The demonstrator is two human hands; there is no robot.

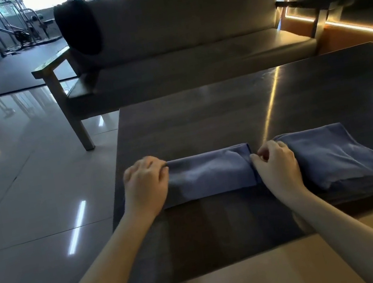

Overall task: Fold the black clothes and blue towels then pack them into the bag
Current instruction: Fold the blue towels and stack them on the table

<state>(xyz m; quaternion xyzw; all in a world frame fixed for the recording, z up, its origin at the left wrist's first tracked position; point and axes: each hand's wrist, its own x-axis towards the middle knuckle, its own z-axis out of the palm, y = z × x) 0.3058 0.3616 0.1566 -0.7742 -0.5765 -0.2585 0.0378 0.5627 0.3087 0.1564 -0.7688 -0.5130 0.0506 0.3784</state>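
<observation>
While each hand (147, 185) (277, 167) pinches the blue towel (211, 175), its ends stay hidden.

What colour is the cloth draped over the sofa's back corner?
Black, plain as far as shows: the cloth hangs over the sofa, best seen in the head view.

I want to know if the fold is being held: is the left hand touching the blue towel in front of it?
Touching. The head view shows the left hand lying on the left end of the blue towel, its fingers curled over the edge.
</observation>
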